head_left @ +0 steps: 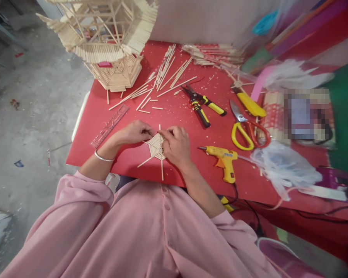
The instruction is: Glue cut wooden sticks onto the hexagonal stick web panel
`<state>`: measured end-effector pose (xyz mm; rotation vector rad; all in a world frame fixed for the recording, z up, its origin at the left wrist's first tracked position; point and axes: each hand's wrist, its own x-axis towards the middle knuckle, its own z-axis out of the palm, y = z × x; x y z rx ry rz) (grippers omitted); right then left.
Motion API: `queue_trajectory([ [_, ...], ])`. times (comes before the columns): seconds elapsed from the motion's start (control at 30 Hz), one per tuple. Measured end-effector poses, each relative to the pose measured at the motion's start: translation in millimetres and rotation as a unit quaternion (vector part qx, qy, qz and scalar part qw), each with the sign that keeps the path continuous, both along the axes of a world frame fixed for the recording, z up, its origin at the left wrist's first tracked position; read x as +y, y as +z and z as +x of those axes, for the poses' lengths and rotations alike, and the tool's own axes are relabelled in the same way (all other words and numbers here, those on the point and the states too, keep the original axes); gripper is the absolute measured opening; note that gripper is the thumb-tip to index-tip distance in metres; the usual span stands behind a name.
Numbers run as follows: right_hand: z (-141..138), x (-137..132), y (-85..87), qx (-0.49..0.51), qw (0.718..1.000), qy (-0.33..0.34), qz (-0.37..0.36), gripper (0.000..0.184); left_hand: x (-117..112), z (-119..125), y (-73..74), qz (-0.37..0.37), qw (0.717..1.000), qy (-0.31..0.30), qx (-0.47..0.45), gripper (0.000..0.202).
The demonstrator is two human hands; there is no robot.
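A small web-shaped panel of wooden sticks (pixel 156 147) lies near the table's front edge, with spokes poking out past its polygonal middle. My left hand (pixel 136 132) is closed at its upper left side, fingertips pinched at a spoke end. From the right, my right hand (pixel 176 144) grips the panel's edge, thumb and forefinger on the sticks and covering part of them. Short cut sticks (pixel 150 105) lie just beyond my hands. To the left of the panel rests a clear ruler (pixel 110 125). A yellow glue gun (pixel 222 159) lies to the right of my right hand.
A pavilion model of sticks (pixel 113 46) stands at the back left. Loose sticks (pixel 165 73) are spread behind my hands. Yellow-black pliers (pixel 204 104), scissors (pixel 245 125) and a yellow-handled cutter (pixel 249 101) lie to the right, near plastic bags (pixel 287 166). A cord (pixel 236 195) hangs over the front edge.
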<state>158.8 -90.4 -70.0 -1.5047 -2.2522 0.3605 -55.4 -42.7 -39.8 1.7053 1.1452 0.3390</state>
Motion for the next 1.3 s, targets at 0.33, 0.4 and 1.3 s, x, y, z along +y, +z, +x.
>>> queue_trajectory([
  [0.33, 0.8, -0.3, -0.5, 0.011, 1.0, 0.002, 0.003, 0.044, -0.7, 2.0, -1.5, 0.009, 1.0, 0.011, -0.001, 0.026],
  [0.4, 0.5, 0.1, -0.7, 0.009, 1.0, 0.002, 0.005, 0.045, -1.1, 2.2, -0.4, 0.01, 1.0, 0.01, 0.0, 0.026],
  [1.3, 0.5, 0.3, -0.8, 0.013, 1.0, 0.0, 0.009, 0.044, -2.5, 2.6, 0.6, 0.005, 1.0, 0.013, -0.003, 0.025],
])
